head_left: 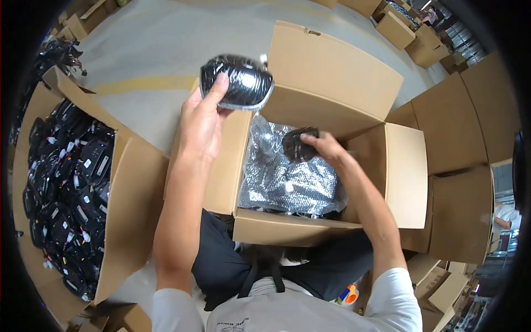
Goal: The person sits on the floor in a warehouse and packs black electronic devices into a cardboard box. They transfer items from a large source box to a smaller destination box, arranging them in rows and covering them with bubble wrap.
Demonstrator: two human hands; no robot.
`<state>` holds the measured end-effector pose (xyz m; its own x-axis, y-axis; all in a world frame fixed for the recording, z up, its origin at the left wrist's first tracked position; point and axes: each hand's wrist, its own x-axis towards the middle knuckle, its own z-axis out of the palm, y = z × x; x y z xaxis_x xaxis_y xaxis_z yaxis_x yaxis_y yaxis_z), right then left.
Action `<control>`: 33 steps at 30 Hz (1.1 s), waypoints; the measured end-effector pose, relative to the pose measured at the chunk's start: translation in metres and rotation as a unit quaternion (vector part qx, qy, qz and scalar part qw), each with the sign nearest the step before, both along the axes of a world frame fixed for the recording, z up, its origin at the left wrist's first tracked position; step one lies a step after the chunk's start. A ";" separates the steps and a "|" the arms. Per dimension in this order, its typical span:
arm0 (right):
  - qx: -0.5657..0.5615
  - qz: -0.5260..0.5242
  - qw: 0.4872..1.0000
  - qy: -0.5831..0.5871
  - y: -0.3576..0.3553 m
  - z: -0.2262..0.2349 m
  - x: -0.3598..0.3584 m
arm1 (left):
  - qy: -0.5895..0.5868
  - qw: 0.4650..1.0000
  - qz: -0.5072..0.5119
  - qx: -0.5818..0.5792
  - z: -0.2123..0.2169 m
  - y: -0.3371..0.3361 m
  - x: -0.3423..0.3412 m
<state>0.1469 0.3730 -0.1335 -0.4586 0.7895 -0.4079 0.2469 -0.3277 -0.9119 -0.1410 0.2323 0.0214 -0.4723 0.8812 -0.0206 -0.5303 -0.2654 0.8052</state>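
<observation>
My left hand (pixel 203 116) is raised above the left flap of the open cardboard box (pixel 293 235), with its thumb across a glossy black part (pixel 243 83). This part is rounded like a car mirror housing, is wrapped in clear film and has a pale rim. Inside the box, my right hand (pixel 326 145) grips a smaller dark part (pixel 297 145), slightly blurred, whose kind I cannot make out. Beneath it lies clear bubble wrap (pixel 293 182) spread over the contents. Some black shapes show under the wrap's near edge; most of what it covers is hidden.
At my left stands another open carton (pixel 133 199) full of black parts (pixel 66 205) with white connectors. Tall cartons (pixel 456 205) crowd the right side. An orange and white object (pixel 349 294) sits near my right leg. More cartons (pixel 395 30) stand across the floor.
</observation>
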 end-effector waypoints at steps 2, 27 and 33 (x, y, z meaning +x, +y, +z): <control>-0.140 -0.002 0.990 0.028 0.024 -0.072 0.003 | 0.014 0.998 -0.005 -0.063 -0.011 0.007 0.001; 0.290 0.014 0.909 -0.298 0.070 -0.215 -0.087 | 0.130 0.984 -0.026 -0.120 -0.030 0.029 0.026; 0.164 -0.017 0.978 0.125 0.080 -0.034 -0.068 | 0.120 0.964 -0.165 -0.168 -0.031 0.020 0.015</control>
<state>0.0792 0.4531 -0.1678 -0.4837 0.8752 -0.0086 -0.0030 -0.0114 -0.9999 -0.1264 0.2522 -0.0092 -0.1947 0.9467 -0.2566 -0.3286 0.1835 0.9265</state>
